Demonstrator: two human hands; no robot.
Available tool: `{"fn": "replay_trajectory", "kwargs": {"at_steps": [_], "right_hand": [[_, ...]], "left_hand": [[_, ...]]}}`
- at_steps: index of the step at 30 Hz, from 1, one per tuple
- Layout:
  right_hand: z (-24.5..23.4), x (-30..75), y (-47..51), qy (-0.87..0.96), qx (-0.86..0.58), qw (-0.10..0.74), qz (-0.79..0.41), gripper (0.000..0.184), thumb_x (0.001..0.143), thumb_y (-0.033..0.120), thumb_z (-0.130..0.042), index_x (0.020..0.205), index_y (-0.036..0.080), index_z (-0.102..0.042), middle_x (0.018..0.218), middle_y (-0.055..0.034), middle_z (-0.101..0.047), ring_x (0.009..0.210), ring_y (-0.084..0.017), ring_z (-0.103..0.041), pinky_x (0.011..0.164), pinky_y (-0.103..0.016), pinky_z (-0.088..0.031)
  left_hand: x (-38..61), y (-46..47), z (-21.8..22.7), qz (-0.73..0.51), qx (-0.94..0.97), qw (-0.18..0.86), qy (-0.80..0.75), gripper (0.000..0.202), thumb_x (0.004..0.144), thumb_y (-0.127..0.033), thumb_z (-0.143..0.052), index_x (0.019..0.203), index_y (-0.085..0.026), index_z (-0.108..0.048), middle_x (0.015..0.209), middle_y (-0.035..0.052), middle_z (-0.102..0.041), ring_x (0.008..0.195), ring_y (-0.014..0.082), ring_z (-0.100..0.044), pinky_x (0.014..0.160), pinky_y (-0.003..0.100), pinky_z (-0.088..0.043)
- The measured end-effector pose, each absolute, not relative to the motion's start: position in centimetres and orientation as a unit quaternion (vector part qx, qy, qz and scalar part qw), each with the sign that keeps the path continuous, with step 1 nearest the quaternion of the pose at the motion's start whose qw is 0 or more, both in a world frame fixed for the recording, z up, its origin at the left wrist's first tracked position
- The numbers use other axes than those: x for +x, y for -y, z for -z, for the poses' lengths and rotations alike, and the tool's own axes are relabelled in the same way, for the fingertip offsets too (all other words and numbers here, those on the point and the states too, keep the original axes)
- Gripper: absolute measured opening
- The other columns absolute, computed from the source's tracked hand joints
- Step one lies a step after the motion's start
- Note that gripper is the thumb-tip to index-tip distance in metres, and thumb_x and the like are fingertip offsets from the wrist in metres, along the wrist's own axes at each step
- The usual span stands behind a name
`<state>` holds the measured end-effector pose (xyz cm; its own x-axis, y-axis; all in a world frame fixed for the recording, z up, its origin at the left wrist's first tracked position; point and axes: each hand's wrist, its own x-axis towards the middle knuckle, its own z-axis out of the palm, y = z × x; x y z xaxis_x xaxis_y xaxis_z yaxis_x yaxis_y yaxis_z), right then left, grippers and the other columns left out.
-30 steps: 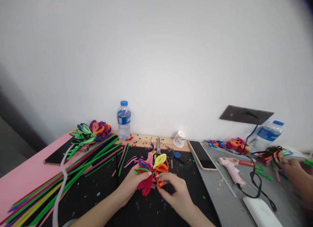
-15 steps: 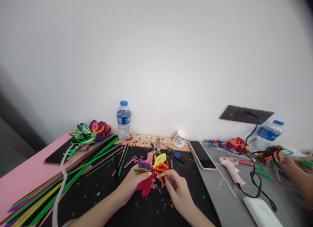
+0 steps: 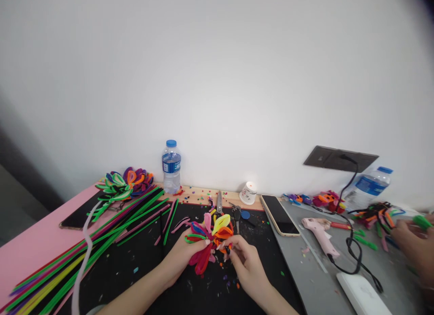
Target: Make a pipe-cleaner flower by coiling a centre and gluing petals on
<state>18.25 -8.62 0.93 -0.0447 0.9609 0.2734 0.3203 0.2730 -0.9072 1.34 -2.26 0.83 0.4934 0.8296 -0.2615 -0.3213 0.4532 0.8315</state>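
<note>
A bundle of looped pipe cleaners (image 3: 212,236) in red, pink, yellow, orange, blue and green sits above the black mat (image 3: 149,270). My left hand (image 3: 185,256) is wrapped round its lower left side. At the right side of the bundle, my right hand (image 3: 244,260) pinches near the orange loops with thumb and fingertips. What the fingertips grip is too small to make out.
Long straight pipe cleaners (image 3: 91,247) fan over the mat's left. Finished loop flowers (image 3: 125,181), a phone (image 3: 76,218), a water bottle (image 3: 171,166), scissors (image 3: 219,202), keys (image 3: 237,213) and a second phone (image 3: 280,214) lie around. A pink glue gun (image 3: 320,236) and another person's hand (image 3: 412,245) are at right.
My right hand has shifted slightly right and down along the bundle's side. The other person's hand at far right moved a little.
</note>
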Motion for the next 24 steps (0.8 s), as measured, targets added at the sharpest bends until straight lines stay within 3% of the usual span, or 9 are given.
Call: {"fn": "replay_trajectory", "kwargs": {"at_steps": [15, 24], "right_hand": [[-0.55, 18.5, 8.7, 0.67, -0.504, 0.439, -0.323, 0.014, 0.087, 0.015, -0.039, 0.089, 0.02, -0.052, 0.079, -0.0024, -0.059, 0.068, -0.014, -0.058, 0.064, -0.024, -0.048], [-0.46, 18.51, 8.96, 0.694, -0.508, 0.409, -0.305, 0.016, 0.089, 0.018, -0.038, 0.092, 0.02, -0.053, 0.075, -0.0013, -0.056, 0.066, -0.013, -0.056, 0.064, -0.023, -0.045]], "left_hand": [[1.45, 2.16, -0.54, -0.369, 0.405, 0.763, -0.342, 0.035, 0.061, -0.029, -0.076, 0.088, -0.013, -0.06, 0.062, 0.0014, -0.064, 0.056, 0.0216, -0.065, 0.064, 0.041, -0.054], [1.57, 1.98, -0.11, -0.367, 0.453, 0.73, -0.357, 0.031, 0.057, -0.029, -0.078, 0.078, -0.012, -0.063, 0.067, 0.0032, -0.069, 0.062, 0.0202, -0.066, 0.067, 0.035, -0.054]]}}
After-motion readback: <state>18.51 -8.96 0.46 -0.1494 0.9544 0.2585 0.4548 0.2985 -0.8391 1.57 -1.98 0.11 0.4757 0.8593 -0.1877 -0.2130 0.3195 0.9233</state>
